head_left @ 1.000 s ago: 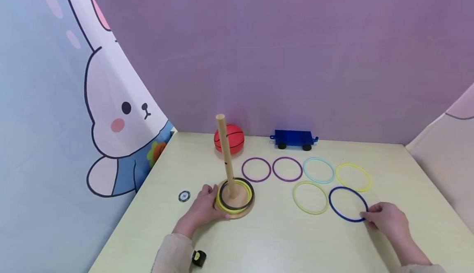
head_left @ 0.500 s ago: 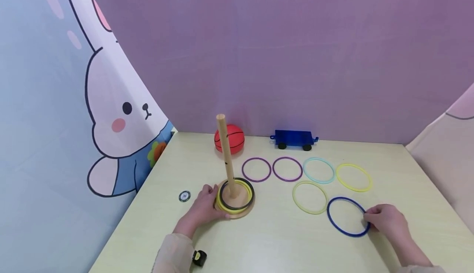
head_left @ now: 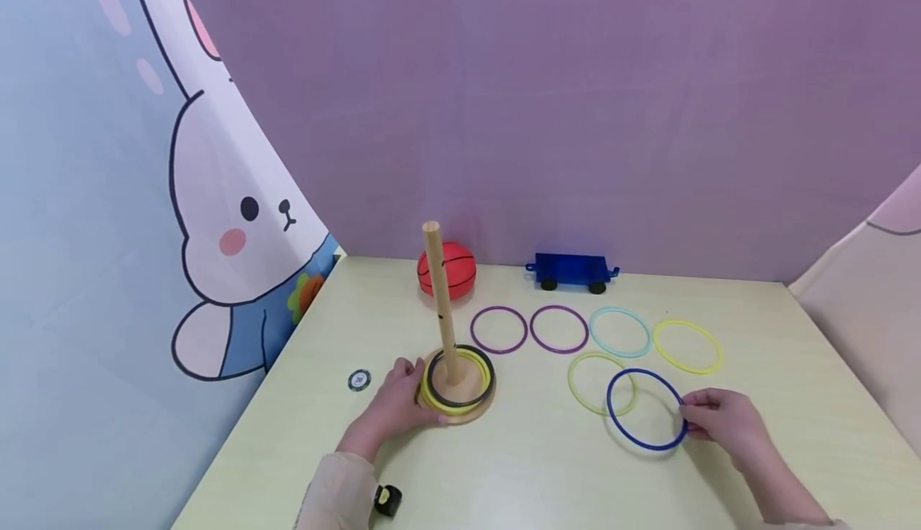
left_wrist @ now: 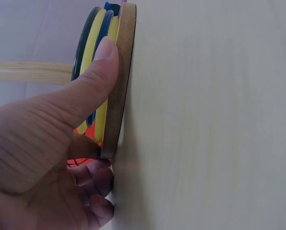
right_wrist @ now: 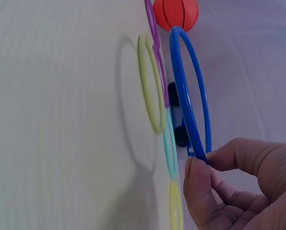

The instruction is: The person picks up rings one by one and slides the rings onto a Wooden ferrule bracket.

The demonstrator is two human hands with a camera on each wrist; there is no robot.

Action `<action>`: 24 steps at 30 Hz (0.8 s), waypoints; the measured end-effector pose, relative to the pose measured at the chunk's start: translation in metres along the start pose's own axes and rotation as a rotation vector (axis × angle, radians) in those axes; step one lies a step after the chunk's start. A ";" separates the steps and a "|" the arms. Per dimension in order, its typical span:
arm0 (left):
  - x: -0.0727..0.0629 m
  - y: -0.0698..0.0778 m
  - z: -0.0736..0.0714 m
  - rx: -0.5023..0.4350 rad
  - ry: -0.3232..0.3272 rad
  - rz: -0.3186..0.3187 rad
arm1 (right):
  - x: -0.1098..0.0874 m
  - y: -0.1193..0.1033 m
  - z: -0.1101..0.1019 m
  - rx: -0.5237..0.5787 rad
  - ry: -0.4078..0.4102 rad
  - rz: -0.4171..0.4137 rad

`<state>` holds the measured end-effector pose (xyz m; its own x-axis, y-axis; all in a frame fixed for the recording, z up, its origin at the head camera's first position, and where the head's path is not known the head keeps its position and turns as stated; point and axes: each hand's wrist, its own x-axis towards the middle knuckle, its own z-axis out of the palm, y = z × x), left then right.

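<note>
My left hand (head_left: 397, 402) grips the round wooden base (left_wrist: 120, 96) of a stand with an upright peg (head_left: 443, 298). Its thumb lies across stacked rings and the base edge. Black, yellow and blue rings surround the peg, with the black ring (left_wrist: 80, 48) on top. Between thumb and fingertips my right hand (head_left: 730, 426) pinches the edge of a dark blue ring (right_wrist: 182, 86). That ring hangs tilted above the table, its shadow beneath, and overlaps a pale yellow-green ring (right_wrist: 146, 86) in the head view.
Two purple rings, a light blue ring (head_left: 620, 355) and a yellow ring (head_left: 687, 371) lie in a row. Behind them stand a red ball (head_left: 460, 272) and a blue wheeled cart (head_left: 572, 268). A chip (head_left: 359, 380) and a small black object (head_left: 388, 501) lie left.
My right hand has drawn the dark blue ring toward me, then raised it and carried it left over the yellow-green ring. The left hand and stand stay in place.
</note>
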<state>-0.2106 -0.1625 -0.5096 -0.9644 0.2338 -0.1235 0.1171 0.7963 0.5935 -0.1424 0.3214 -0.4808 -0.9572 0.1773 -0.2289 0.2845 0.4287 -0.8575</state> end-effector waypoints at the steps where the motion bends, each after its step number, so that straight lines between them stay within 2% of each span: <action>1: 0.000 0.000 0.000 -0.001 -0.001 0.000 | -0.001 -0.004 0.003 0.012 -0.006 -0.007; 15: 0.002 -0.002 0.001 0.003 0.000 0.005 | -0.010 -0.044 0.036 0.163 -0.086 -0.174; 24: 0.001 -0.002 0.000 -0.001 -0.001 0.014 | -0.010 -0.068 0.052 0.211 -0.134 -0.213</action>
<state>-0.2115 -0.1640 -0.5114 -0.9625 0.2452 -0.1158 0.1302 0.7925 0.5958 -0.1551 0.2441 -0.4441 -0.9965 -0.0209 -0.0803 0.0726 0.2485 -0.9659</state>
